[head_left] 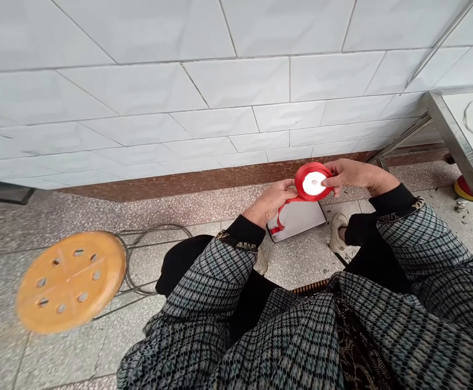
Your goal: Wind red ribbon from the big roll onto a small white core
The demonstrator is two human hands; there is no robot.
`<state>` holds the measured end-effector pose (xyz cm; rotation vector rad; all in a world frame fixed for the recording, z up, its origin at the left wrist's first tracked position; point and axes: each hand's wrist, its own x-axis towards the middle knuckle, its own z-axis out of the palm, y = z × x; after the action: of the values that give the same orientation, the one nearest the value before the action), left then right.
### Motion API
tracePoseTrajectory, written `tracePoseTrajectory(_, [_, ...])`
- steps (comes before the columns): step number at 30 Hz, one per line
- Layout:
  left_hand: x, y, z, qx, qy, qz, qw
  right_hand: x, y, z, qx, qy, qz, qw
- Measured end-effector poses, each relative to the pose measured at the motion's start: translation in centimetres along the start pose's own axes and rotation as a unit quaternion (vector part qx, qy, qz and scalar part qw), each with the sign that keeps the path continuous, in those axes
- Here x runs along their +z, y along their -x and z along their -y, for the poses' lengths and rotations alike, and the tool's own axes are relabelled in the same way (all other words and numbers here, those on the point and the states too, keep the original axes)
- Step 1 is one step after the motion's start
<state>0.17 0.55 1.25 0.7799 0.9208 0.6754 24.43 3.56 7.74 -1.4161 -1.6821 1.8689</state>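
A roll of red ribbon (301, 187) with a white core is held up between both hands, above the floor. My right hand (344, 176) grips its right side, thumb lying on the white core. At the roll's lower left, my left hand (275, 199) is closed with thumb and fingers pinching the ribbon edge. A loose tail of ribbon (281, 215) hangs from there. Below it on the floor lies a flat white box or board (304, 219) with a red mark at its left corner.
To the left stands a stool with a round orange seat (72, 279) and thin metal legs (139, 265). A metal-framed table (459, 141) is at the right, with a red and yellow object (465, 188) under it. The white tiled wall (236, 81) rises ahead.
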Motion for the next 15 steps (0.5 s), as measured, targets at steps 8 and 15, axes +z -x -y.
tracePoseTrajectory(8, [0.09, -0.09, 0.18, -0.017, 0.004, -0.002, 1.000, -0.26, -0.06, -0.41, 0.003, 0.028, 0.016, 0.999])
tracePoseTrajectory(15, [0.61, 0.03, -0.09, -0.051, 0.021, 0.019, 0.998, -0.17, -0.24, -0.57, 0.027, 0.031, 0.013, 0.999])
